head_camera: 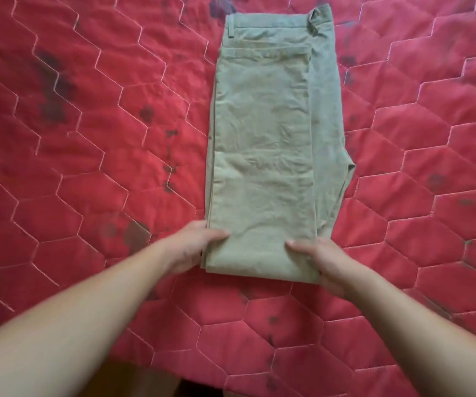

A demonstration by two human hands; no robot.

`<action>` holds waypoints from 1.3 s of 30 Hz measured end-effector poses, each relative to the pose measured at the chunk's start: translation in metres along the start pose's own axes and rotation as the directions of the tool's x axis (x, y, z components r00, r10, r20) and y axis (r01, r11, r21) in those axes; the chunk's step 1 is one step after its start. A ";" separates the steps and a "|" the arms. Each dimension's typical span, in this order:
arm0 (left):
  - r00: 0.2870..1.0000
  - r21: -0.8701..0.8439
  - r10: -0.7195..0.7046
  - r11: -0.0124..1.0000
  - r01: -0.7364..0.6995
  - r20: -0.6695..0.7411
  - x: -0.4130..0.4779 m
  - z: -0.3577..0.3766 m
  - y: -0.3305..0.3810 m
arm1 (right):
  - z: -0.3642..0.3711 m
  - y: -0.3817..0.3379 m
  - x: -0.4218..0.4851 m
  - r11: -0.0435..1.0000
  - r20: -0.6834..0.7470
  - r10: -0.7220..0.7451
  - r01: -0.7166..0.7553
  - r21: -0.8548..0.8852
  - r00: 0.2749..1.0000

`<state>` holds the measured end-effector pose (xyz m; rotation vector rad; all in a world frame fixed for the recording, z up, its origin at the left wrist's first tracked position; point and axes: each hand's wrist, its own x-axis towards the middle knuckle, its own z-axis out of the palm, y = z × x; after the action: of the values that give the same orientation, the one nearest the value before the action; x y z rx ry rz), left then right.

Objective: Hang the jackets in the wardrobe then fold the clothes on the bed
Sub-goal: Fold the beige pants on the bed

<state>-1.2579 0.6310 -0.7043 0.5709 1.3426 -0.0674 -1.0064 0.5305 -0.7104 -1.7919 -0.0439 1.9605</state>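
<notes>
Trousers lie long on the bed, waistband toward the far edge, folded end toward me. My left hand and right hand each grip a near corner, thumbs on top. I think the fold goes straight away from me.

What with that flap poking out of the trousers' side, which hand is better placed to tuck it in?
Likely right hand: it grips the trousers' near corner on the flap's side; the left hand holds the opposite corner.

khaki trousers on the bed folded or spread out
Folded: the khaki cotton trousers lie doubled, legs stacked, layered edges at the near end.
</notes>
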 end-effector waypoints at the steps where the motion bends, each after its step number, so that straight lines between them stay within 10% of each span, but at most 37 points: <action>1: 1.000 0.003 -0.018 1.000 0.018 -0.001 -0.005 0.002 -0.012 | 0.001 0.010 -0.004 1.000 -0.006 -0.003 0.003 0.010 1.000; 17: 0.988 0.099 0.043 0.995 -0.029 -0.147 -0.052 0.025 -0.088 | 0.002 0.079 -0.046 0.992 -0.139 -0.047 0.030 -0.125 0.989; 20: 0.809 0.573 0.511 0.770 -0.280 -0.291 -0.057 0.031 -0.105 | 0.007 0.079 -0.052 0.667 -0.228 -0.537 0.243 -0.705 0.812; 23: 0.628 0.968 0.778 0.159 -0.192 -0.003 -0.052 0.038 -0.115 | 0.011 0.084 -0.043 0.010 0.160 -0.809 0.285 -0.958 0.566; 26: 0.709 0.976 0.673 -0.180 -0.121 0.212 -0.025 0.040 -0.121 | 0.013 0.092 -0.018 -0.358 0.398 -0.644 0.202 -0.911 0.653; 29: 0.766 0.967 0.604 -0.240 -0.088 0.220 -0.007 0.033 -0.127 | 0.005 0.101 -0.001 -0.428 0.402 -0.562 0.162 -0.889 0.723; 39: 0.622 0.986 0.767 -0.158 -0.054 0.157 0.052 0.016 0.019 | 0.016 -0.041 0.059 -0.298 0.319 -0.758 0.133 -0.945 0.569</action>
<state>-1.2239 0.6553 -0.7442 2.5796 1.3148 -0.3144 -1.0102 0.5929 -0.7495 -2.1790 -2.3020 0.4380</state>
